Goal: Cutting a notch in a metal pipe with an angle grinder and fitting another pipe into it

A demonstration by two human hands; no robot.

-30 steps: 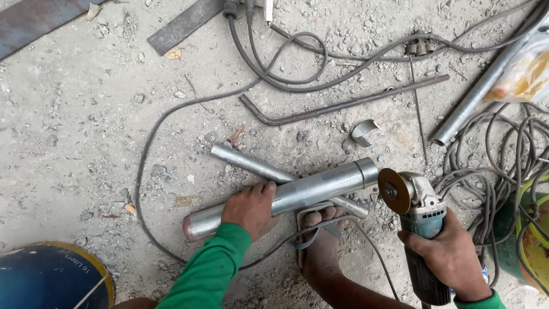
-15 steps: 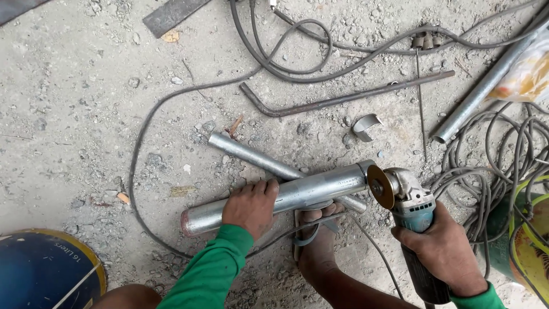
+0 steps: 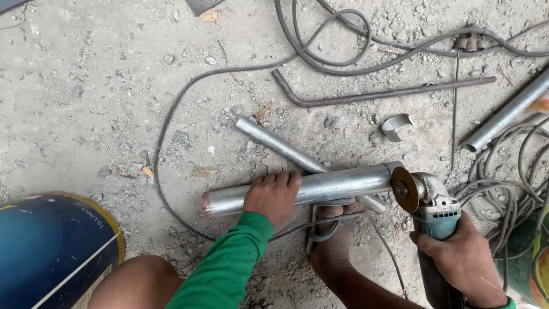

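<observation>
I see the left hand (image 3: pixel 273 196) pressed palm-down on the thick pipe (image 3: pixel 320 189), fingers curled over its top, pinning it. The pipe lies level across a thinner pipe (image 3: pixel 274 143) on the concrete floor (image 3: pixel 86 103), with a sandalled foot (image 3: pixel 334 229) under it near the right end. The right hand (image 3: pixel 463 260) is clamped around the body of the grinder (image 3: pixel 437 212). The grinder's disc (image 3: pixel 405 190) stands upright, touching the pipe's right end. A bent rod (image 3: pixel 377 94) and cables (image 3: pixel 320 51) lie beyond; a blue drum (image 3: pixel 51 246) sits at lower left.
</observation>
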